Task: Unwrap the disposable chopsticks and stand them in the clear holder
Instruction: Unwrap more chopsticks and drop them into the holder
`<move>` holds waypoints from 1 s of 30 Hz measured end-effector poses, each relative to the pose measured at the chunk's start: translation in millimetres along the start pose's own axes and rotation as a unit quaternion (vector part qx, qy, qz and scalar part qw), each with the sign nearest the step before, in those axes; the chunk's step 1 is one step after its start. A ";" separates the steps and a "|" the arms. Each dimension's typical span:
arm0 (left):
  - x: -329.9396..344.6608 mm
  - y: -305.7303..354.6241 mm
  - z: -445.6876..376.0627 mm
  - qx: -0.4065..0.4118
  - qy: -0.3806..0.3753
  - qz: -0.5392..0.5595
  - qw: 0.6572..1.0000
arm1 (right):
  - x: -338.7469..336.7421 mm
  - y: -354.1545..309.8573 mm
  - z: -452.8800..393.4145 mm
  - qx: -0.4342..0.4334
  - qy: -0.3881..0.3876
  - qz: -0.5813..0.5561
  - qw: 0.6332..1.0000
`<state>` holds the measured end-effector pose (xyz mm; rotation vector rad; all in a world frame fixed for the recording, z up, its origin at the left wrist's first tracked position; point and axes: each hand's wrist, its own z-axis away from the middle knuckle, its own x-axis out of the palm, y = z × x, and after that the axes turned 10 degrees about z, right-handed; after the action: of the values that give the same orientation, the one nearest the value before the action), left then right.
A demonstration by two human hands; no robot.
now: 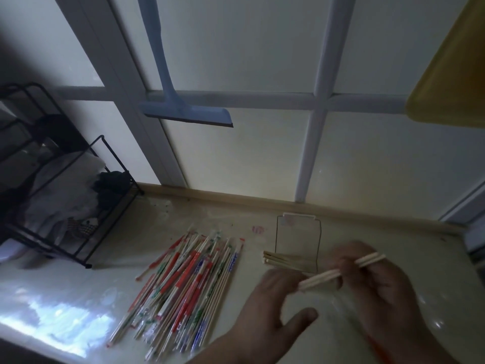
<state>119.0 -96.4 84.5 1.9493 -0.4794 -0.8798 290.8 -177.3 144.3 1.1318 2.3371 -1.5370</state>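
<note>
Hands: right hand (378,279) pinches a bare pair of chopsticks (341,271) in curled fingers (341,261), just in front of the clear holder (298,243); left hand (265,311) hovers beside it, fingers spread, gripping nothing.
Wrapped chopsticks (183,290): heaped on the counter (78,285), left of the holder.
Holder: near the wall, some bare sticks (278,258) leaning out its left side.
Black rack (78,206): far left of the holder.
Blue squeegee (189,111): hanging above.

Wrapped chopsticks (183,290) lie on the counter (65,298), left of the clear holder (298,240); a wire rack (52,185) stands far left.
</note>
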 end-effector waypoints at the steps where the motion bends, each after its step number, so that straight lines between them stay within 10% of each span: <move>1: -1.3 -17.0 14.3 0.001 0.058 0.007 0.998 | -2.2 -3.1 -8.9 0.010 0.031 -0.025 0.999; 4: -10.3 -42.0 35.4 -0.101 0.204 0.031 0.973 | -2.2 3.1 -31.1 -0.007 0.043 0.044 0.998; 8: -4.2 -61.8 9.4 -0.214 0.152 0.065 0.963 | 27.1 34.0 -37.8 -0.025 -0.040 0.156 0.987; 14: -2.0 -67.9 -28.3 -0.190 0.116 0.083 0.971 | 69.7 68.0 -23.7 0.040 -0.183 0.249 0.950; 30: -27.4 -66.3 -61.1 -0.114 -0.090 -0.048 0.988 | 89.3 78.9 -7.7 0.124 -0.235 0.228 0.937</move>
<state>144.8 -9.7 58.0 1.7032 -0.3742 -1.1282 280.1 -108.9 47.0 1.0978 1.4828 -1.7069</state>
